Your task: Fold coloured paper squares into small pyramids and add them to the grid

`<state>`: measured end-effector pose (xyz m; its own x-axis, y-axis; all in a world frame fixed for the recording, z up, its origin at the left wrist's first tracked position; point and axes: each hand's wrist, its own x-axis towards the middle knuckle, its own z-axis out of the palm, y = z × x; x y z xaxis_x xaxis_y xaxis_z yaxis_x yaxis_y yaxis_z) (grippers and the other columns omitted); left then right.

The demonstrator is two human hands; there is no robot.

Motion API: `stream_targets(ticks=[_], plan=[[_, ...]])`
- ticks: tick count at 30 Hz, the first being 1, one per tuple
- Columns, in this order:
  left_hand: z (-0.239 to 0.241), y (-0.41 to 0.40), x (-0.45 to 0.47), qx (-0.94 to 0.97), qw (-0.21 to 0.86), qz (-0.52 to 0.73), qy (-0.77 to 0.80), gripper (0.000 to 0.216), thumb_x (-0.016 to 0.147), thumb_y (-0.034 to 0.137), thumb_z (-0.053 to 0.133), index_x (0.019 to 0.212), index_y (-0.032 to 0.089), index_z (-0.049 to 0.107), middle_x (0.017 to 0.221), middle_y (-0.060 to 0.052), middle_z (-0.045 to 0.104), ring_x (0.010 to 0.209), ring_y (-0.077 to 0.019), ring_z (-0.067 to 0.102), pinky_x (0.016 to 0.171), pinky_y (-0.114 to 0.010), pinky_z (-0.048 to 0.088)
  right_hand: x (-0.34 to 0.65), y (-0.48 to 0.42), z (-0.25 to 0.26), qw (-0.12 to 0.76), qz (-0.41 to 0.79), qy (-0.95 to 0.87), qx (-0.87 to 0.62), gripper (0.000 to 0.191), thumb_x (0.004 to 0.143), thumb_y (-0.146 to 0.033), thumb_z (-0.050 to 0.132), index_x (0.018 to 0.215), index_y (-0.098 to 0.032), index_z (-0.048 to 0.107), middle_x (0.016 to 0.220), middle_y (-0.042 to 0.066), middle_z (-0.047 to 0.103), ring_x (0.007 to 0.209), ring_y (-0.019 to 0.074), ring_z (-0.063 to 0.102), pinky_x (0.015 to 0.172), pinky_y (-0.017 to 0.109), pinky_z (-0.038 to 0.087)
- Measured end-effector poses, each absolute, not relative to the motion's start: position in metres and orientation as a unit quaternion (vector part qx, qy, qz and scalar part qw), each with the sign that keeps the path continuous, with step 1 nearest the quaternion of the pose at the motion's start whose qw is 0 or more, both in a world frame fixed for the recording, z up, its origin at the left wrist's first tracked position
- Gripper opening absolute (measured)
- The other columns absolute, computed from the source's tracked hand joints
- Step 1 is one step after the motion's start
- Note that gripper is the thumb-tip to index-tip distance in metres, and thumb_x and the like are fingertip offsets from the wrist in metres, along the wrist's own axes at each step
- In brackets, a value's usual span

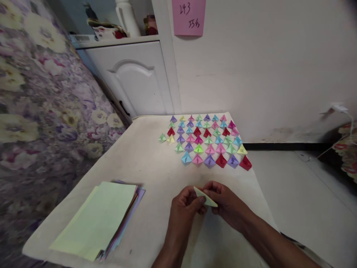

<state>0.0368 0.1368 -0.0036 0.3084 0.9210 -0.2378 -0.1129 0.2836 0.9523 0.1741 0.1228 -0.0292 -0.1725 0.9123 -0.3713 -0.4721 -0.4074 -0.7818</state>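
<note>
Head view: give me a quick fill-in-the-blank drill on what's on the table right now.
1. The folded paper is held by ____ hands, the left hand and the right hand.
2. The top sheet of the paper stack is light ____.
3. The small folded shapes lie in rows at the ____ end of the table.
4. The note stuck up above is ____.

Missing words: both; green; far; pink.

A small pale yellow-green folded paper piece (205,198) sits pinched between both hands, just above the counter's (156,167) near edge. It is flat, narrow and pointed, tilted with its long edge slanting down toward the right.
</note>
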Motion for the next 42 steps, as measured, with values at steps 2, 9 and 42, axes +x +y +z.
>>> stream_targets(ticks=[2,9,42], plan=[[-0.005,0.137,0.035,0.466,0.661,0.382,0.447,0.013,0.069,0.024,0.066,0.073,0.013,0.062,0.057,0.0,0.061,0.052,-0.0113,0.054,0.052,-0.022,0.042,0.172,0.123,-0.03,0.493,0.697,-0.275,-0.443,0.028,0.068,-0.037,0.069,0.072,-0.018,0.049,0.056,-0.007,0.046,0.047,0.0058,0.042,0.04,0.017,0.024],[-0.008,0.139,0.034,0.446,0.652,0.389,0.474,0.012,0.069,0.023,0.066,0.068,0.014,0.059,0.05,0.002,0.059,0.048,-0.0091,0.051,0.05,-0.019,0.039,0.175,0.124,-0.023,0.494,0.6,-0.394,-0.49,0.024,0.071,-0.036,0.066,0.067,-0.016,0.053,0.053,-0.006,0.047,0.045,0.0062,0.038,0.041,0.019,0.03],[-0.013,0.136,0.036,0.514,0.591,0.384,0.489,0.009,0.076,0.021,0.056,0.083,0.015,0.058,0.064,0.001,0.059,0.056,-0.0121,0.056,0.055,-0.023,0.044,0.182,0.125,-0.023,0.443,0.476,-0.504,-0.568,0.013,0.076,-0.028,0.059,0.073,-0.016,0.064,0.068,0.0,0.062,0.067,0.014,0.054,0.06,0.023,0.041]])
